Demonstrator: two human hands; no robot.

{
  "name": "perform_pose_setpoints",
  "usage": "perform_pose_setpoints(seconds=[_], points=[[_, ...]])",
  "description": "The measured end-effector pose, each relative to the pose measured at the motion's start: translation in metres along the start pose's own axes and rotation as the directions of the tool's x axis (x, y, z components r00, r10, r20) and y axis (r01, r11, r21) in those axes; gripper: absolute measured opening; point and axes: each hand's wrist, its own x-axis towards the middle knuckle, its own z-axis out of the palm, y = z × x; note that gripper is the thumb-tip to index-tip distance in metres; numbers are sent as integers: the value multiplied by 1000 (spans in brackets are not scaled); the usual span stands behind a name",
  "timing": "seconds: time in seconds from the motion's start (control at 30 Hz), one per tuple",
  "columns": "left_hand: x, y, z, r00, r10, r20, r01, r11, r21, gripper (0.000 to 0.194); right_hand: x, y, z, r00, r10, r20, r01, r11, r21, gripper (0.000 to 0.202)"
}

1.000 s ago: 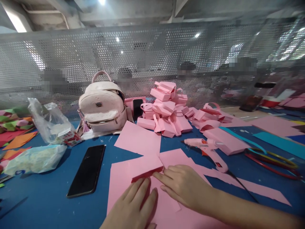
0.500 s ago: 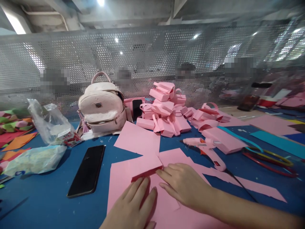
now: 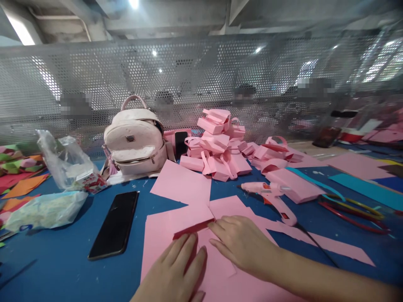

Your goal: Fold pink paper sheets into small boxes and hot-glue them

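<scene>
A sheet of pink paper point(image 3: 193, 218) lies in front of me, its near edge folded up and darker underneath. My left hand point(image 3: 176, 268) rests at the near left of this fold, fingers stretched and fingertips touching the edge. At the fold's right end lies my right hand point(image 3: 244, 241), with its fingertips against the corner and its fingers extended. Larger pink sheets point(image 3: 154, 243) spread beneath both hands. Another pink sheet point(image 3: 184, 182) lies just beyond. To the right of my right hand is a pink hot glue gun point(image 3: 272, 197) on its side.
A black phone point(image 3: 115, 224) lies left. Behind stand a pale backpack point(image 3: 135, 144) and a heap of folded pink paper pieces point(image 3: 217, 142). Plastic bags point(image 3: 47, 212) are at far left. Red and yellow rings point(image 3: 355, 214) lie right. A perforated metal screen point(image 3: 195, 71) bounds the table.
Both hands stay at the fold almost without moving. My right hand's fingertips have shifted very slightly; the paper keeps its place.
</scene>
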Motion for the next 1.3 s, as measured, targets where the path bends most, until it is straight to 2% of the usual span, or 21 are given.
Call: perform_pose_setpoints(seconds=[0.5,0.67,0.83,1.1,1.3], points=[[1,2,-1,1000,2,-22,-2,1000,27,61,1,-5,-1,999,33,-14,-34,998,-51,11],[1,2,-2,1000,6,-11,-5,999,33,60,5,-6,-4,998,45,40,-42,996,-82,11],[1,3,-3,1000,6,-6,-5,1000,23,60,3,-5,-4,996,60,66,-58,998,-27,9],[0,1,3,997,32,-68,-25,994,107,60,1,-2,0,1000,-21,0,21,998,67,12],[1,-2,6,994,40,-104,-27,991,127,60,2,0,-1,993,-91,-80,97,993,73,25]])
